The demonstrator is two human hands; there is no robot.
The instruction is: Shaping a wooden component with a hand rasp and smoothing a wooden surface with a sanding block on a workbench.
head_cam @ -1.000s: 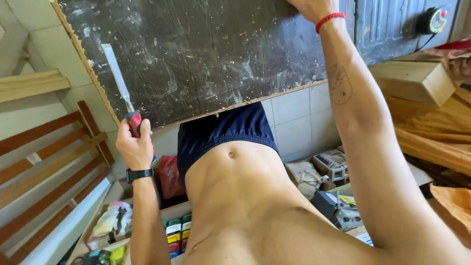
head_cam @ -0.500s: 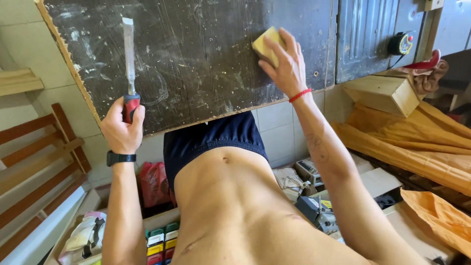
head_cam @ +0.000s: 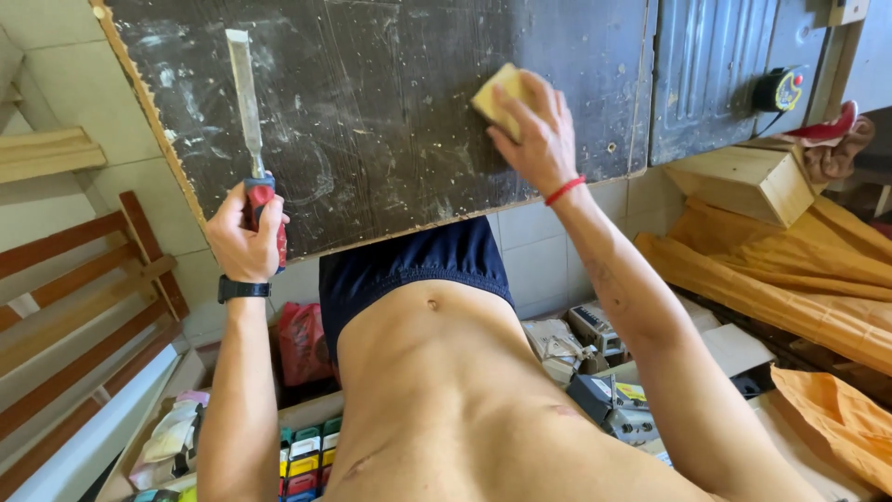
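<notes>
Down low, nearest the camera: the person's bare torso and dark blue shorts [head_cam: 413, 265] fill the middle of the view.
Below left: a row of small coloured boxes [head_cam: 305, 455] sits beside the left forearm, with a red bag [head_cam: 302, 339] just behind them.
Below right: a grey power tool [head_cam: 613, 404] and crumpled paper wrapping [head_cam: 555, 346] lie among the clutter near the right elbow.
Left hand [head_cam: 243, 244]: closed tight around the red handle of a chisel [head_cam: 249, 139], a black watch [head_cam: 243, 289] on the wrist; the blade points straight up, over the board.
Right hand [head_cam: 537, 139]: fingers spread and pressing a yellow sponge block [head_cam: 497, 98] flat against the board, a red band [head_cam: 565, 190] at the wrist.
Board [head_cam: 390, 121]: a dark, scratched panel with pale smears and a raw wooden edge, up ahead of both hands; the sponge block sits right of its centre, the chisel blade near its left side, the two well apart.
Left side: a wooden slatted frame [head_cam: 74, 307] leans against the tiled wall.
Far right: orange cloth [head_cam: 790, 270] is draped under a pale wooden block [head_cam: 743, 181], and a grey ribbed panel [head_cam: 711, 74] stands beside the board.
</notes>
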